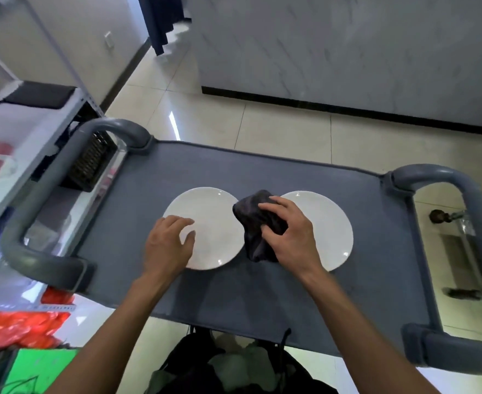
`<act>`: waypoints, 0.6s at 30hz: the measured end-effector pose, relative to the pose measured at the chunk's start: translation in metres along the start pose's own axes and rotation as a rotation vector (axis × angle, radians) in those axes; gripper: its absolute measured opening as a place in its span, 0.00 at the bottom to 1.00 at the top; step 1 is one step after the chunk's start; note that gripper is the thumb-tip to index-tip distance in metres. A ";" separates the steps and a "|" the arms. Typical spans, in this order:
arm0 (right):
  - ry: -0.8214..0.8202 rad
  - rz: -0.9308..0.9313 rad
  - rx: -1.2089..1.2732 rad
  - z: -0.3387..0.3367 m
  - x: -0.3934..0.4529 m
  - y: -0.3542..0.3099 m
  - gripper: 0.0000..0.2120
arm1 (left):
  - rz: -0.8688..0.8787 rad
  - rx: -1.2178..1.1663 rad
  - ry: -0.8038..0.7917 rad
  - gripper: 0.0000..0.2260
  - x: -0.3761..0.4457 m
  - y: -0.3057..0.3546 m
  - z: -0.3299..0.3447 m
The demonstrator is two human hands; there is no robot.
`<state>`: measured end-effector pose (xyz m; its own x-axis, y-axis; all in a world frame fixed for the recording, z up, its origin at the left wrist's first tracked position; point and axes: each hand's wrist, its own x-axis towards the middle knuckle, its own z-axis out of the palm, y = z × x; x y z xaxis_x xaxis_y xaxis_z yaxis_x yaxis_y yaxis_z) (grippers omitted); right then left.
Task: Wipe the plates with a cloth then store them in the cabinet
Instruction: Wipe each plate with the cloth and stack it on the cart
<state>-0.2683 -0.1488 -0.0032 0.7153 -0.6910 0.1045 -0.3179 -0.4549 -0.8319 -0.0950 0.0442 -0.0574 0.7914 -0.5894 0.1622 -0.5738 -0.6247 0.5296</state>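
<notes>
Two white plates lie side by side on a grey cart top (262, 294). My left hand (167, 243) rests over the near-left rim of the left plate (214, 223), fingers loosely bent, thumb on the plate's surface. My right hand (289, 234) grips a crumpled dark cloth (255, 223) between the plates, covering the left part of the right plate (330, 226). The cloth overlaps the gap between both plates.
The cart has grey tube handles at its left end (43, 194) and right end (472, 200). A white shelf unit (21, 132) with a dark mat stands at the left. Orange bags (29, 325) lie at lower left. A white marble-look wall (347, 52) stands behind, across the tiled floor.
</notes>
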 end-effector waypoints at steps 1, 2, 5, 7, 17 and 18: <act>-0.023 -0.004 0.003 0.010 0.003 -0.007 0.20 | -0.065 -0.014 -0.003 0.10 0.003 -0.013 -0.005; -0.045 -0.010 0.004 0.020 0.006 -0.014 0.20 | -0.127 -0.018 -0.019 0.10 0.005 -0.025 -0.010; -0.113 -0.036 0.006 0.051 0.015 -0.035 0.20 | -0.267 -0.077 -0.067 0.10 0.012 -0.051 -0.021; -0.148 -0.051 0.013 0.072 0.020 -0.048 0.20 | -0.340 -0.149 -0.104 0.09 0.016 -0.060 -0.024; -0.252 -0.024 -0.077 0.144 0.021 -0.058 0.19 | -0.565 -0.344 -0.217 0.05 0.028 -0.074 -0.012; -0.262 -0.031 -0.120 0.145 0.020 -0.056 0.19 | -0.581 -0.357 -0.221 0.05 0.029 -0.076 -0.011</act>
<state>-0.1463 -0.0555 -0.0335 0.8572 -0.5143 -0.0279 -0.3533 -0.5477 -0.7585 -0.0264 0.0802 -0.0834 0.8651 -0.3261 -0.3812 0.0610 -0.6859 0.7251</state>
